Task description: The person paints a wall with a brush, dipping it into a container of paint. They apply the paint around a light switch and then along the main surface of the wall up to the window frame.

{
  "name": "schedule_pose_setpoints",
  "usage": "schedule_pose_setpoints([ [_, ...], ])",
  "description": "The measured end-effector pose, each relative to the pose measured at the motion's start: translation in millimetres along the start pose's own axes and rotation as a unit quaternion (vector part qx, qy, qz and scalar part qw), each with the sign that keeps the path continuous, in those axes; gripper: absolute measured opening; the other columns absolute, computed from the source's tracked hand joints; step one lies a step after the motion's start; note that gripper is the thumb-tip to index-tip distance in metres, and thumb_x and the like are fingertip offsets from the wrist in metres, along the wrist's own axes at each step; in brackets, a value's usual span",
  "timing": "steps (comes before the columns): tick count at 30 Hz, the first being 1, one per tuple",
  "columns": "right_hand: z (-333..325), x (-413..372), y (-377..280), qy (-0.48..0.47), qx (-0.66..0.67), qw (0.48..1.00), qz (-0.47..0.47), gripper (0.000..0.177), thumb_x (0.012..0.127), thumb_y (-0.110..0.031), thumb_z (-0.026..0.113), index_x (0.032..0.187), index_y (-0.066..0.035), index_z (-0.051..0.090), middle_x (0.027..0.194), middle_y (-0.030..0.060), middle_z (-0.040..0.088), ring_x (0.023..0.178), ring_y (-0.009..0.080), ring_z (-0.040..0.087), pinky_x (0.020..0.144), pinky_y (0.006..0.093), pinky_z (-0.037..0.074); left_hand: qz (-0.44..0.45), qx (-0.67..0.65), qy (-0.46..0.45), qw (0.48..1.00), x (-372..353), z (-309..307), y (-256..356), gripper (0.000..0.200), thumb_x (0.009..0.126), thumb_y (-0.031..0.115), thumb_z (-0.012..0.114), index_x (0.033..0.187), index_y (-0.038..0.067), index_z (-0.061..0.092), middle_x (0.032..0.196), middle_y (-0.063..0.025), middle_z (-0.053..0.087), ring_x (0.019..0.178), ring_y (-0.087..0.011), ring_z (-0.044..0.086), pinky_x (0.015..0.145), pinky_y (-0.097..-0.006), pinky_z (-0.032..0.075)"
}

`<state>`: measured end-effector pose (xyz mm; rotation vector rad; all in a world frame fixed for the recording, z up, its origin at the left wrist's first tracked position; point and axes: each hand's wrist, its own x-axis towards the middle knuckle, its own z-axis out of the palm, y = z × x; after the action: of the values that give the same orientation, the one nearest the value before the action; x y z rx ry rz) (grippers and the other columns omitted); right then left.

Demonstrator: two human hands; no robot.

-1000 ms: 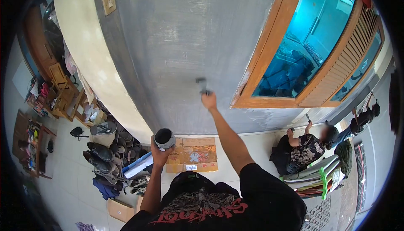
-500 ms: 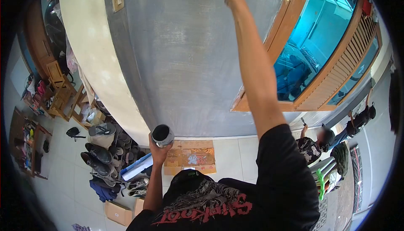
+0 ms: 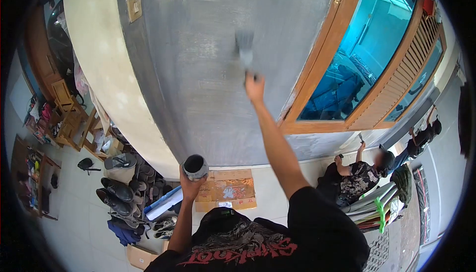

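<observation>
My right hand (image 3: 254, 87) is closed round the handle of a paintbrush (image 3: 244, 49), whose bristles are at the grey wall (image 3: 198, 93); the brush is blurred by motion. Low on the left, my left hand (image 3: 190, 184) holds up a small round container (image 3: 195, 167) with a dark inside and grey-smeared sides. A light switch (image 3: 133, 8) sits on the wall's upper left. Right of the grey surface stands a wooden-framed window (image 3: 317, 88).
Flattened cardboard (image 3: 225, 190) lies on the floor by the wall. Shoes (image 3: 118, 190) and a long box (image 3: 163, 202) are at the left. Two people (image 3: 362, 173) (image 3: 424, 135) work along the wall at the right, near folded items (image 3: 374, 202).
My right hand has come down from the top edge with the brush, which now shows against the middle of the wall. My left hand and the container have shifted slightly right and down.
</observation>
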<state>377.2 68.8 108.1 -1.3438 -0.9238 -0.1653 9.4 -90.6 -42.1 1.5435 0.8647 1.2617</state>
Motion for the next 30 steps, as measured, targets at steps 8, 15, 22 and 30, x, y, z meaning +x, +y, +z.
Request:
schedule_pose_setpoints([
  [8,-43.5,-243.3,120.4,-0.203,-0.131,0.881,0.407,0.034,0.087,-0.035,0.058,0.095,-0.007,0.076,0.095,0.0208,0.072,0.096,0.0343,0.068,0.086,0.0422,0.051,-0.006,0.016,-0.032,0.999,10.4,-2.8,-12.2,0.074,0.064,0.007,0.085,0.127,0.003,0.047,0.118,-0.0129,0.059,0.111,-0.0253,0.059,0.098,-0.0382,0.046],
  [15,-3.3,-86.0,-20.4,-0.111,-0.004,0.976,0.185,0.027,0.089,-0.025,0.059,0.083,-0.001,0.072,0.058,0.0055,0.059,0.056,0.0147,0.055,0.055,0.0345,0.043,-0.02,0.001,-0.028,0.999,33.0,-4.5,-32.0,0.075,0.064,0.007,0.086,0.128,0.003,0.047,0.118,-0.014,0.06,0.112,-0.0258,0.059,0.098,-0.0384,0.046],
  [22,30.1,84.6,-161.6,0.024,-0.033,0.999,0.036,0.038,0.079,-0.028,0.068,0.085,0.009,0.066,0.085,0.0211,0.069,0.081,0.0262,0.063,0.078,0.0402,0.049,0.02,0.017,-0.031,0.999,64.7,-7.3,-28.4,0.075,0.062,0.006,0.086,0.127,0.003,0.048,0.118,-0.0142,0.061,0.111,-0.0264,0.06,0.097,-0.0379,0.047],
  [30,20.8,194.1,-355.1,-0.067,0.1,0.989,-0.085,0.029,0.089,-0.023,0.057,0.093,0.003,0.068,0.065,0.0052,0.056,0.059,0.0151,0.05,0.054,0.0319,0.04,0.0,-0.045,-0.052,0.998,88.9,-13.4,-41.5,0.076,0.061,0.007,0.087,0.126,0.003,0.049,0.116,-0.0141,0.062,0.109,-0.0271,0.062,0.095,-0.0382,0.048],
])
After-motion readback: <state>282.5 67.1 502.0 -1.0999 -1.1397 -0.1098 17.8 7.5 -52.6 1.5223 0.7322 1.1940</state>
